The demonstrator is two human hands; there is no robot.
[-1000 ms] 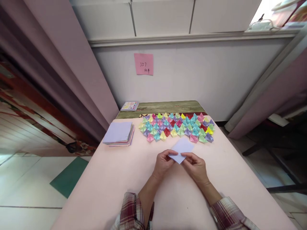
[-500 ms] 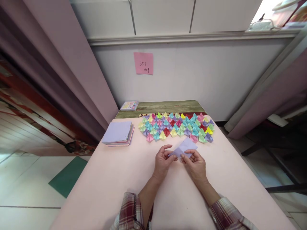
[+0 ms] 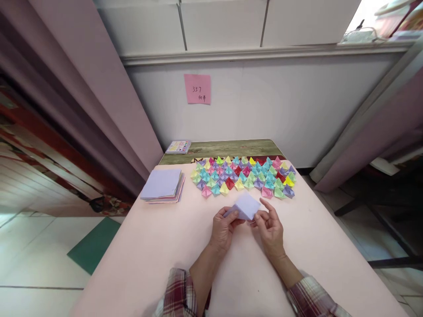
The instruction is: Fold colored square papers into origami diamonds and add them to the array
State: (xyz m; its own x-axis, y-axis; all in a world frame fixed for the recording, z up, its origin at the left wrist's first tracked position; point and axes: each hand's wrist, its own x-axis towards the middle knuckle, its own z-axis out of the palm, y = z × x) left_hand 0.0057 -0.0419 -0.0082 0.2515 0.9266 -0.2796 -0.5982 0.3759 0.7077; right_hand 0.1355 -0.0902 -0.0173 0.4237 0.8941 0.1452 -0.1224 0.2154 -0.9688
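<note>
Now, lilac paper [image 3: 246, 206]: a thin matte sheet, folded into a small flat angular shape with crisp edges; held just above the table, in front of the folded pieces and between the two hands.
Left hand [image 3: 224, 229]: fingers [image 3: 231, 215] pressed together with the thumb, pinching the paper's lower left corner.
Right hand [image 3: 269, 229]: index finger stretched out and lifted off the paper, the other fingers loosely curled; the thumb tip lies at the paper's lower right edge, but whether it grips cannot be told.
Table [image 3: 148, 255]: smooth pale pink top, rectangular; a strip of grained wood shows at its far end.
Folded pieces [image 3: 244, 176]: many small pointed paper shapes in pink, teal, yellow, green, red and purple, packed edge to edge in rows across the far half of the table.
Paper stack [image 3: 161, 185]: flat square sheets, lilac on top with pink edges beneath, slightly fanned, lying left of the folded pieces.
Small pack [image 3: 179, 146]: flat, with a multicoloured printed face, on the wooden strip.
Sticky note [image 3: 197, 89]: pink square with handwriting, stuck on the white wall.
Sleeves [image 3: 178, 290]: soft plaid cloth in red and white.
</note>
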